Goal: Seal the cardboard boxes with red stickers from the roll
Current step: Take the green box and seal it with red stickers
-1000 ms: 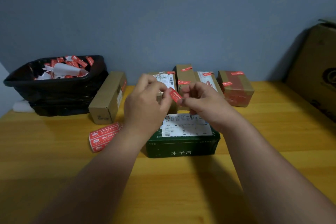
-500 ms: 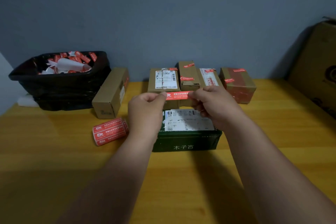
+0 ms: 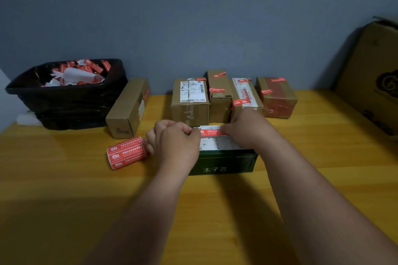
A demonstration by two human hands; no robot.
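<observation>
Counter [image 3: 64, 200]: near centre, low box [image 3: 224, 163], sticker [image 3: 212, 132] across its top, left hand [image 3: 176, 144] at one end, right hand [image 3: 247, 129] at the other. Sticker roll [image 3: 127, 153] just left of it. Behind: row of four boxes [image 3: 219, 94] along the wall. Long box [image 3: 129, 107] further left; bin [image 3: 64, 97] at far left, scraps [image 3: 75, 73] inside. Large carton [image 3: 374, 77] at far right.

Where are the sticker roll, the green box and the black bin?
roll [image 3: 127, 153], head view, on its red side.
green box [image 3: 224, 164], head view, on its front face.
bin [image 3: 71, 103], head view, on its front wall.
</observation>
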